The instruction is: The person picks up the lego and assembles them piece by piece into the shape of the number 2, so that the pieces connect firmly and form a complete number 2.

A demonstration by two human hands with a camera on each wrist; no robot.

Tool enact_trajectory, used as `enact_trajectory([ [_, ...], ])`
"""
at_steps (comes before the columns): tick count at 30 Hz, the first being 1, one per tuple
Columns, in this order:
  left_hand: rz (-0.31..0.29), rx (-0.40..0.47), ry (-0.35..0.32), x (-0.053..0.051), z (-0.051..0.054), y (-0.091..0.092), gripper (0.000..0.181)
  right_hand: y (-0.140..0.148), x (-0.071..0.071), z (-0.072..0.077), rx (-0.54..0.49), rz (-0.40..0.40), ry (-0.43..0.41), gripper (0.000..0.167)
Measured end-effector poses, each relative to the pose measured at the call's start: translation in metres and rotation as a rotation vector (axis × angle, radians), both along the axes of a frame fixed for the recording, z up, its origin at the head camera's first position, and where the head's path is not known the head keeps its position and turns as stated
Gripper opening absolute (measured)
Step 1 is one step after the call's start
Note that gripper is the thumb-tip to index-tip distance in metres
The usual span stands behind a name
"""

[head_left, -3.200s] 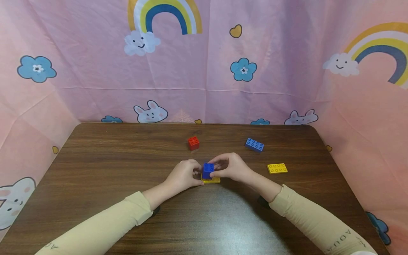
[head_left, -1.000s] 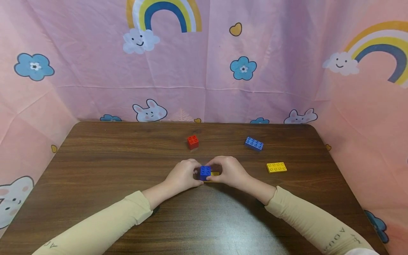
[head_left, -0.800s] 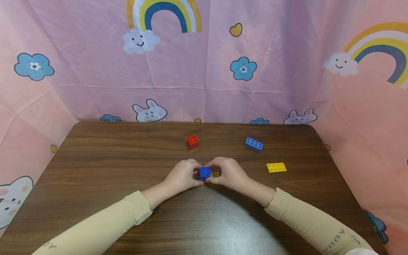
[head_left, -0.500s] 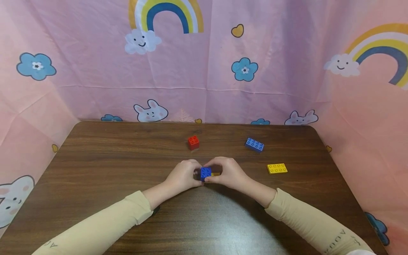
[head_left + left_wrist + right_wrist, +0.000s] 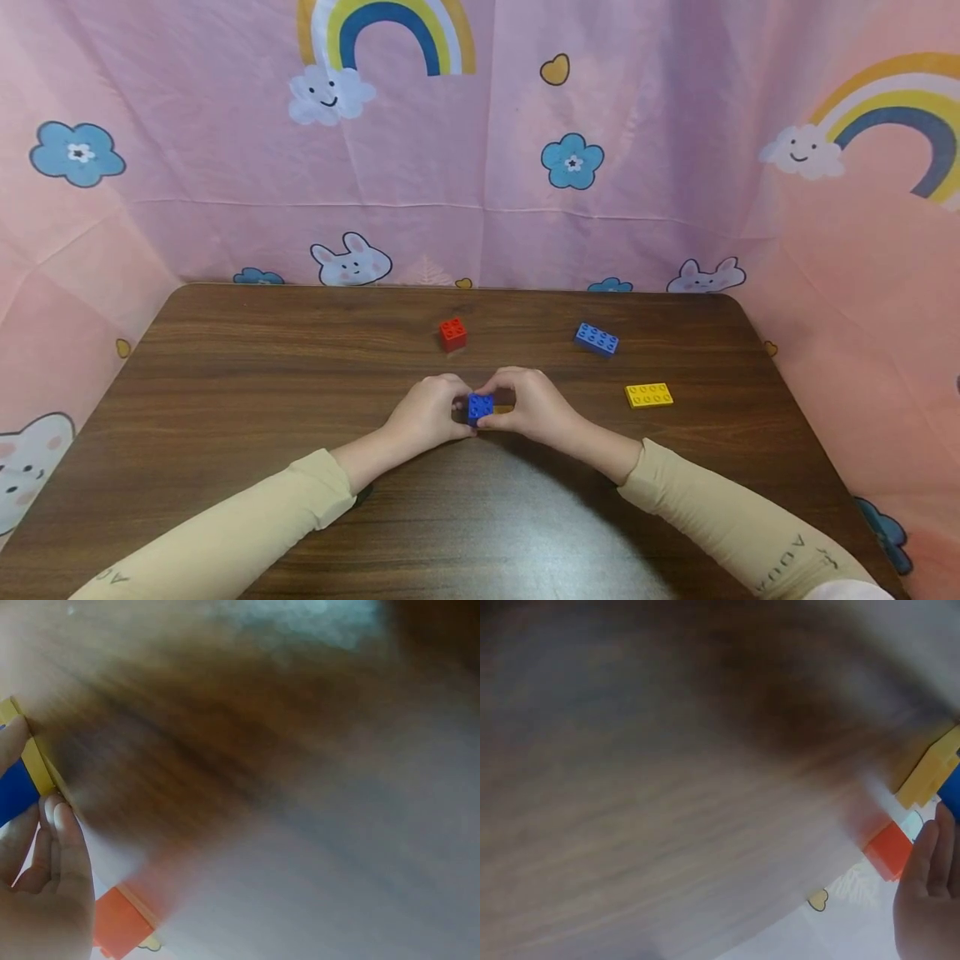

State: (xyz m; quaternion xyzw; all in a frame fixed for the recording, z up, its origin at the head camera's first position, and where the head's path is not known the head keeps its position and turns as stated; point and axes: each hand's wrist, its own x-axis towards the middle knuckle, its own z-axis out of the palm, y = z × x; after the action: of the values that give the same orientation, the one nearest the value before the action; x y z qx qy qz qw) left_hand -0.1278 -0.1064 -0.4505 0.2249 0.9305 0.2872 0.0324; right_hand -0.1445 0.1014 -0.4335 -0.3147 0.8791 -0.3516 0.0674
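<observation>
A dark blue brick (image 5: 481,408) sits on the left part of a flat yellow brick (image 5: 504,410), mostly covered in the head view. The right hand (image 5: 534,408) pinches the blue brick between thumb and fingers. Curled around the left end of the yellow brick is the left hand (image 5: 429,410). In the left wrist view, the left hand (image 5: 56,892) has its fingertips at the yellow brick's edge (image 5: 36,761), beside the blue brick (image 5: 15,791). The right wrist view shows the right hand (image 5: 930,892) just under the blue brick (image 5: 951,791) and the yellow brick (image 5: 930,771).
On the wooden table (image 5: 300,350), a red brick (image 5: 453,334) stands behind the hands. A lighter blue long brick (image 5: 597,339) lies at the back right, and another flat yellow brick (image 5: 649,395) lies to the right. A patterned cloth (image 5: 420,167) hangs behind the table.
Since the oldest frame, the right hand has brought the blue brick down and slightly left on the yellow brick. The left hand has stayed almost in place.
</observation>
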Motion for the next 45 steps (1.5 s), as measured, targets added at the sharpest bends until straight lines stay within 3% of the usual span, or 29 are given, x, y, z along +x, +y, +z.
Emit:
enact_trajectory([
  [17,0.001,-0.006,0.012,-0.0015,-0.0009,-0.002,0.038,-0.0005,0.0027,-0.0023,-0.019,-0.04,-0.015,0.034],
  [29,-0.034,0.07,0.038,-0.0005,-0.0035,-0.0083,0.032,-0.0002,0.0033,-0.0033,-0.02,-0.05,-0.013,0.034],
  [45,-0.011,0.156,0.026,0.0013,-0.0003,-0.0098,0.031,-0.0014,0.0041,-0.0011,-0.002,-0.059,0.049,0.037],
])
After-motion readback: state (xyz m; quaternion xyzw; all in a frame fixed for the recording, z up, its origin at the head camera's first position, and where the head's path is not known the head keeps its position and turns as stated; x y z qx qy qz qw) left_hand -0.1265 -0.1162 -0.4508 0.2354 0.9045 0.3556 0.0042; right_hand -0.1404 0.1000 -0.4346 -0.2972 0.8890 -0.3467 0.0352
